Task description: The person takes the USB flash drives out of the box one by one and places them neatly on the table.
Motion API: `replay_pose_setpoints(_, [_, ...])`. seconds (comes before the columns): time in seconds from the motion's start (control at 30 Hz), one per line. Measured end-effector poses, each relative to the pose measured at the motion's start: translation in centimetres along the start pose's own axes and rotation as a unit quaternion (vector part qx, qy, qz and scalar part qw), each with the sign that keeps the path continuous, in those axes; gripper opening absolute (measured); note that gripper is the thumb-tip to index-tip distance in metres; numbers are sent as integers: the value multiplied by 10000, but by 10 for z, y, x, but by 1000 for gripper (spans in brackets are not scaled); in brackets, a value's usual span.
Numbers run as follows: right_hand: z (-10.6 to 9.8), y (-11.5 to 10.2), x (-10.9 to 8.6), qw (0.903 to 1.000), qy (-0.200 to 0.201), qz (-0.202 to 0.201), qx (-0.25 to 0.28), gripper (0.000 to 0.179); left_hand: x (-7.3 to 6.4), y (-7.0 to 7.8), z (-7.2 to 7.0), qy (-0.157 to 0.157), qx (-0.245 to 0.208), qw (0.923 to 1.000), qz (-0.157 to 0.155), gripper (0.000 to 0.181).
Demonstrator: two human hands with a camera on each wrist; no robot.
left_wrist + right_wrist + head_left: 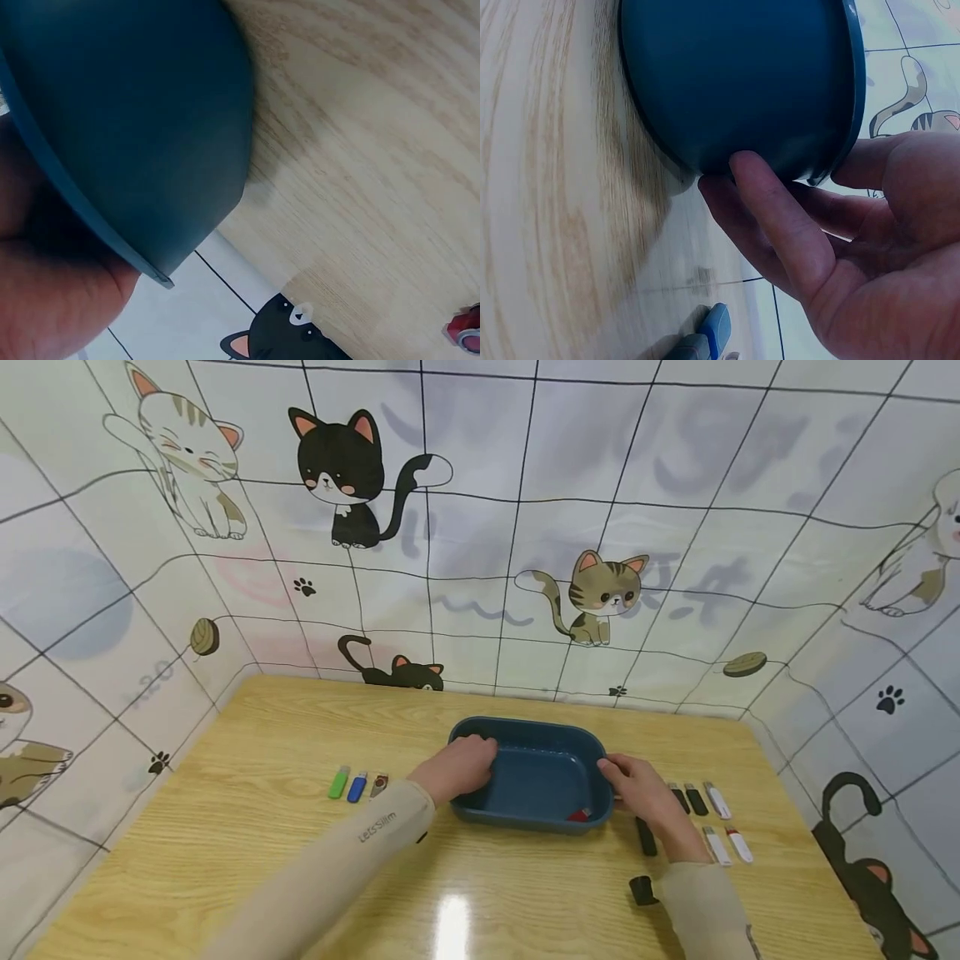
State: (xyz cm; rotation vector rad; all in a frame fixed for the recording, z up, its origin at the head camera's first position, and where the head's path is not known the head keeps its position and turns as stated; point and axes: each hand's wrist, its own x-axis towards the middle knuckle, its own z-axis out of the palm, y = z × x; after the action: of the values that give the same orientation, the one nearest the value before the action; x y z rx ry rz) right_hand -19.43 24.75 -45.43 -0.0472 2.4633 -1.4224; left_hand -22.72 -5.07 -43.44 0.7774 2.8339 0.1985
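Note:
A dark blue rectangular bin [536, 781] sits on the wooden table with a red USB stick [579, 815] in its near right corner. My left hand [465, 764] reaches over the left rim with its fingers bent down inside; the fingertips are hidden, so I cannot tell what they hold. At the opposite end my right hand [637, 781] grips the bin, thumb at the rim. The right wrist view shows its fingers [780, 217] against the outer wall. The left wrist view shows the bin's outer wall [150, 127] in front of the left hand.
Left of the bin lie a green USB stick [339, 782], a blue one [357, 787] and a brown swivel one [379, 784]. Several black and white sticks [717, 800] lie to the right, with a black stick [646, 837] under the right wrist. A cat-print wall [480, 527] stands behind.

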Motion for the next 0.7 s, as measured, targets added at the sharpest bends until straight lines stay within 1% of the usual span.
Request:
replay_pose_setpoints(0.1, [0, 1, -1, 10000, -16, -9, -74, 61, 3, 2, 0, 37, 163, 9998, -84, 17])
replay_pose_setpoints(0.2, [0, 0, -2, 10000, -20, -35, -61, 61, 4, 6, -1, 9, 479, 9988, -136, 17])
replay_pose_setpoints(0.3, [0, 0, -2, 10000, -26, -37, -54, 61, 2, 8, -2, -120, 759, 9969, -174, 23])
replay_pose_setpoints(0.37, [1, 0, -1, 10000, -36, -28, -28, 60, 0, 9, -2, -203, 855, 9959, -196, 28])
replay_pose_setpoints(0.47, [1, 0, 0, 10000, -55, -16, 24, 59, -2, 8, -2, -310, 834, 9958, -200, 32])
replay_pose_setpoints(0.7, [0, 1, 0, 10000, -61, 2, -18, 62, -2, 7, -3, -438, 453, 9979, -176, 36])
